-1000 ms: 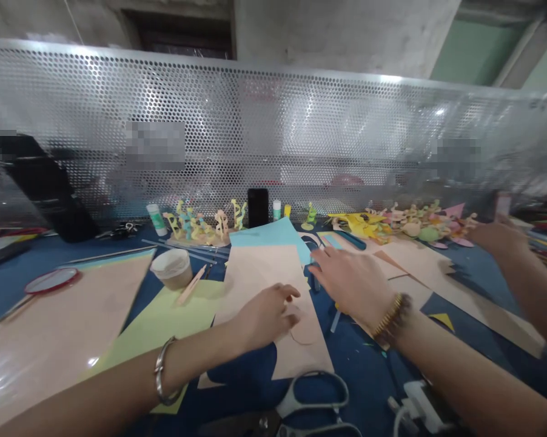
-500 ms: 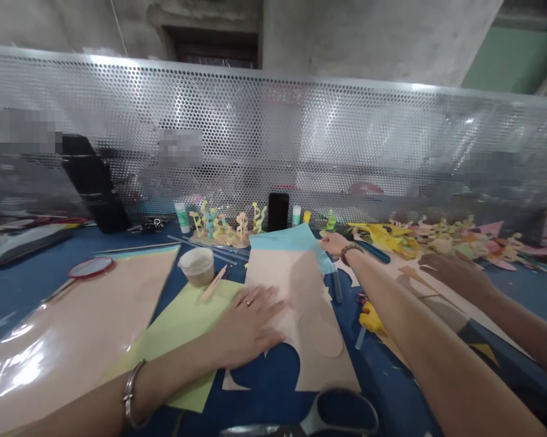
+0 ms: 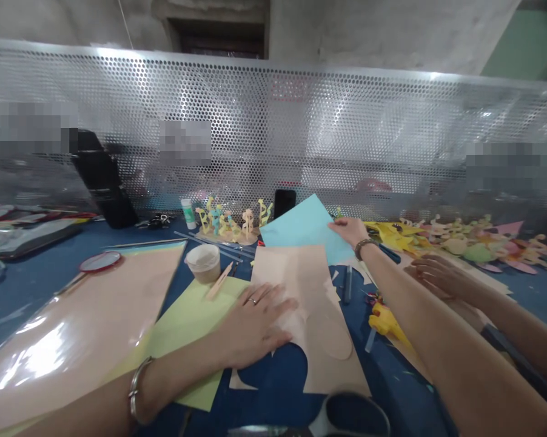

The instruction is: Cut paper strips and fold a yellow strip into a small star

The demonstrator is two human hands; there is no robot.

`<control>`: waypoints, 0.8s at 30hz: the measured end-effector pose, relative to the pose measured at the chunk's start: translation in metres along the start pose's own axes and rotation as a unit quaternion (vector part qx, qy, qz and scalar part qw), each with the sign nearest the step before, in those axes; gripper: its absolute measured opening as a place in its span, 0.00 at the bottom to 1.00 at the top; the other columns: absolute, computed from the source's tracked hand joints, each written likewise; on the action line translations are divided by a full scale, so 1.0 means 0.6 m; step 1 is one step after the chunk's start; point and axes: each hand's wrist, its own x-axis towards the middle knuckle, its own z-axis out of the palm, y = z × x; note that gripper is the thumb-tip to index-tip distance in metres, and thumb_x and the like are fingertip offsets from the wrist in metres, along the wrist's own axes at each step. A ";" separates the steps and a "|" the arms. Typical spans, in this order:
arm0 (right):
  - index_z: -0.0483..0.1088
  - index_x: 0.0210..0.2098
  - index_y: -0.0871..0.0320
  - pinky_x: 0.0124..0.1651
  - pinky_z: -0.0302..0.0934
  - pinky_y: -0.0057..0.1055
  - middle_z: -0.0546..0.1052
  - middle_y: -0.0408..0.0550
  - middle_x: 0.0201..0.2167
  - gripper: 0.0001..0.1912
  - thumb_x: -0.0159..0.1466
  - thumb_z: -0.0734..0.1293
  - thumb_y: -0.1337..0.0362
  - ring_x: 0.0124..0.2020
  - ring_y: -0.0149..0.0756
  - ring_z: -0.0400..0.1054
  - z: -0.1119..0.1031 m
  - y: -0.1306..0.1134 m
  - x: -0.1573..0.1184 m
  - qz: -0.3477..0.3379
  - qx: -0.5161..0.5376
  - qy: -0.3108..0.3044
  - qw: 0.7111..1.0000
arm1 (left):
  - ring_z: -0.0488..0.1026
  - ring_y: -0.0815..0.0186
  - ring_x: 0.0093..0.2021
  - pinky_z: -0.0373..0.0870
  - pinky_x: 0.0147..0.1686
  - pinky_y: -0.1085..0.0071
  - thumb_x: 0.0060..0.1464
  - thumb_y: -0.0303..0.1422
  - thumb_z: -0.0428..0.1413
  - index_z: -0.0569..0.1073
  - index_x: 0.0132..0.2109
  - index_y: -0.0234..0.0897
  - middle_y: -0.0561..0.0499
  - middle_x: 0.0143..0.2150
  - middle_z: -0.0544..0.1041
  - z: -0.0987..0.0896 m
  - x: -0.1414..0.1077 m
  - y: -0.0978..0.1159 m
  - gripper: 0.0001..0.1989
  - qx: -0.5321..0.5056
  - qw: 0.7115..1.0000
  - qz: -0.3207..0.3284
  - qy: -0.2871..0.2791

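Observation:
My left hand (image 3: 259, 325) lies flat with fingers spread on a peach paper sheet (image 3: 307, 279) that has a rounded cut-out at its near edge. Under that forearm is a pale green sheet (image 3: 187, 315). My right hand (image 3: 352, 233) pinches the right edge of a light blue sheet (image 3: 305, 227), which is tilted up behind the peach one. A cut peach oval (image 3: 339, 340) rests on the peach sheet's right side. Close to me at the bottom are scissors (image 3: 355, 416), partly cut off by the frame.
A white cup (image 3: 202, 262) stands left of the peach sheet. Small paper figures (image 3: 230, 221), a glue stick (image 3: 188, 213) and a phone (image 3: 284, 201) line the back. A yellow hot glue gun (image 3: 387, 320) lies to the right, near another person's hands (image 3: 441, 273). A perforated metal screen (image 3: 237, 121) rises behind.
My right hand has drawn the light blue sheet further out from under the peach one and lifted it up and right. My left hand stays pressed on the peach paper.

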 end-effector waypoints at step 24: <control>0.70 0.32 0.63 0.30 0.62 0.27 0.71 0.39 0.25 0.05 0.62 0.66 0.66 0.25 0.27 0.65 -0.152 -0.074 -0.076 0.024 0.233 0.252 0.939 | 0.73 0.59 0.46 0.72 0.43 0.57 0.60 0.35 0.54 0.68 0.53 0.35 0.45 0.52 0.71 -0.095 0.123 -0.112 0.16 0.060 0.978 -0.187 0.066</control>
